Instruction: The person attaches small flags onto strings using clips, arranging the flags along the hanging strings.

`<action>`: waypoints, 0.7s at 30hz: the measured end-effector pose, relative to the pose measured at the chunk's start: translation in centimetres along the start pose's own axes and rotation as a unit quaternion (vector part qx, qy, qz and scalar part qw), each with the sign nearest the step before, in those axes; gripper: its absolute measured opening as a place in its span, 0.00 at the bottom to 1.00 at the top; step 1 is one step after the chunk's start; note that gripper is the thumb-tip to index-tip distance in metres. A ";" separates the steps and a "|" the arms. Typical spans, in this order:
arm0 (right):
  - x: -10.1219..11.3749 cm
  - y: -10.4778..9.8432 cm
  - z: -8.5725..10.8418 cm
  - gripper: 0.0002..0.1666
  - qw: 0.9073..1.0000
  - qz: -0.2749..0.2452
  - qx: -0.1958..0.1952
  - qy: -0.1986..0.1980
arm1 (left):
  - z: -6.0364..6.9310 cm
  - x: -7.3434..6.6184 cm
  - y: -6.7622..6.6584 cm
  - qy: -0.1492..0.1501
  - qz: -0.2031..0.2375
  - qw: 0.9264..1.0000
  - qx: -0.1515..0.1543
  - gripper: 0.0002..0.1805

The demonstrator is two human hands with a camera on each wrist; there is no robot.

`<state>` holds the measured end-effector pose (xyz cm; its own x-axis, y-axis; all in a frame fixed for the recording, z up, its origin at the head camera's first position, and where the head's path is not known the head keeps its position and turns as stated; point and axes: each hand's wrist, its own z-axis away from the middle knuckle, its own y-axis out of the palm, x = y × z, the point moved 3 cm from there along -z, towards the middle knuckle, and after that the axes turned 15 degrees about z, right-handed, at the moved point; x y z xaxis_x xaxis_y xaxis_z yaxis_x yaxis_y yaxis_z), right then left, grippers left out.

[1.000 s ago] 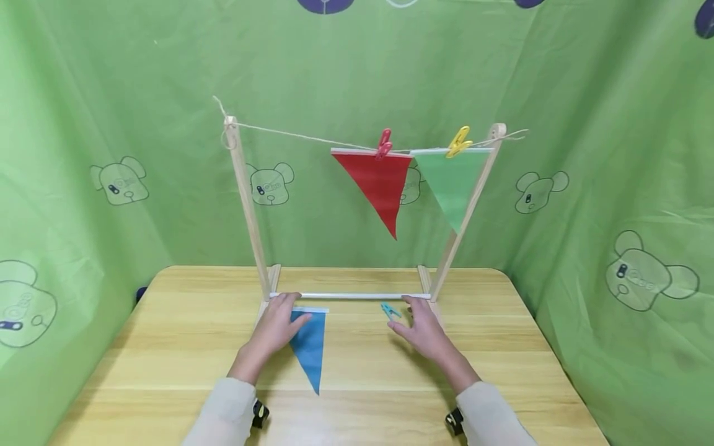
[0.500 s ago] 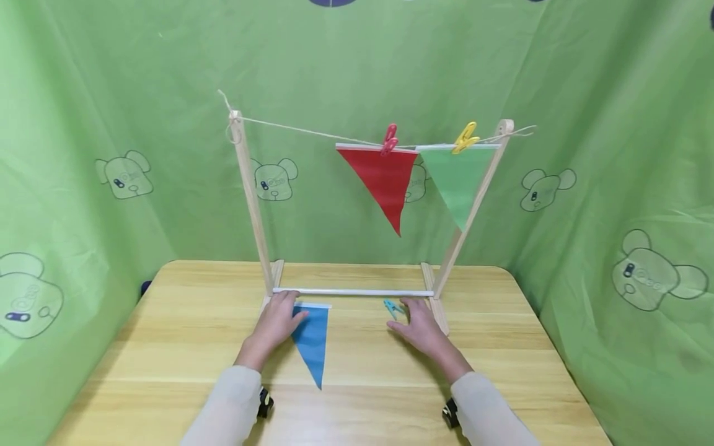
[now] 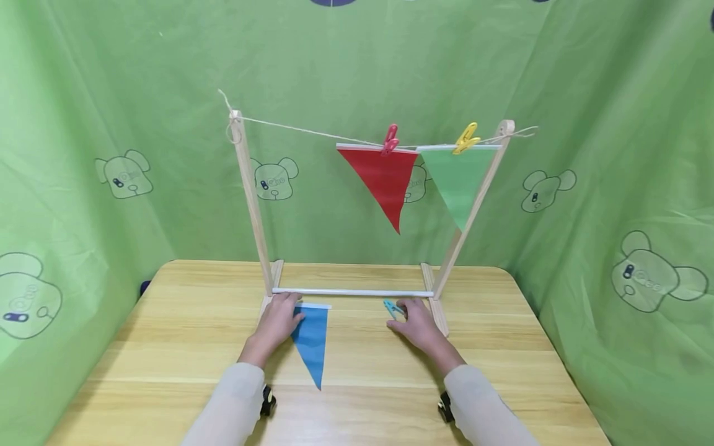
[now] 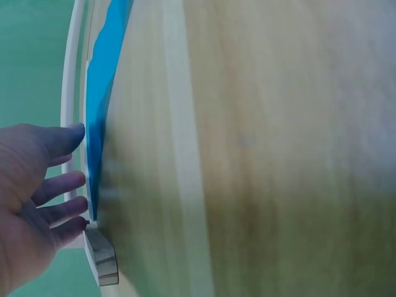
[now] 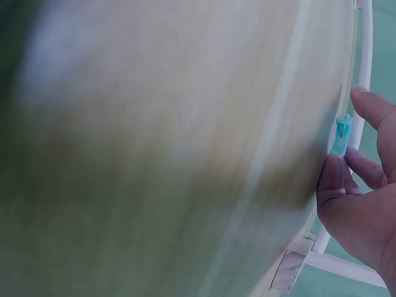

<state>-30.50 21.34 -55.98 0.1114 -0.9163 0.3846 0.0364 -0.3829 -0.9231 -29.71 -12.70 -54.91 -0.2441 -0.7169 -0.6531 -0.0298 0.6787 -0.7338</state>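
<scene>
My left hand (image 3: 277,322) is over the left corner of a blue triangular flag (image 3: 313,341) with a white top strip, lying on the table. In the left wrist view the left fingers are spread loosely, the thumb beside the blue flag and nothing visibly gripped. My right hand (image 3: 419,324) is at a light-blue clothespin (image 3: 392,307) on the table. The right wrist view has the clothespin (image 5: 341,134) between the thumb and the bent fingers; the fingers are against or very near its end, the thumb apart from it.
A wooden frame (image 3: 253,210) carries a string (image 3: 304,130) between two posts. A red clothespin (image 3: 390,139) holds a red flag (image 3: 385,179); a yellow clothespin (image 3: 465,138) holds a green flag (image 3: 454,176). A white rod (image 3: 351,292) joins the posts low down. Green cloth (image 3: 357,74) surrounds the table (image 3: 362,409).
The head view has shifted slightly. My right fingers have drawn in closer to the light-blue clothespin. The left hand has barely moved, and the blue flag lies as before.
</scene>
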 end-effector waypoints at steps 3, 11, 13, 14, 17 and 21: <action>-0.2 0.1 -0.1 0.34 1.000 0.009 -0.002 -0.003 | -0.1 0.1 0.1 0.001 0.004 1.000 -0.002 0.24; -0.3 0.3 -0.3 0.32 1.000 0.011 0.002 -0.003 | -0.3 0.7 0.2 -0.007 0.023 1.000 0.001 0.24; -0.3 0.3 -0.3 0.31 1.000 0.010 0.002 -0.004 | -0.4 0.8 0.2 -0.007 0.029 1.000 0.001 0.24; -0.4 0.3 -0.3 0.31 1.000 0.008 0.002 -0.004 | -0.4 0.8 0.2 -0.005 0.032 0.999 0.001 0.24; -0.4 0.3 -0.4 0.31 1.000 0.007 0.002 -0.004 | -0.5 0.9 0.0 -0.006 0.039 0.999 0.006 0.24; -0.5 0.4 -0.4 0.31 1.000 0.003 0.003 -0.001 | -0.5 0.9 -0.2 -0.010 0.046 0.999 0.012 0.23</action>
<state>-30.90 21.64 -56.57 0.1132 -0.9183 0.3794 0.0411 -0.3772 -0.9252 -30.37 -13.39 -55.22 -0.2260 -0.6551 -0.7209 0.0146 0.7377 -0.6749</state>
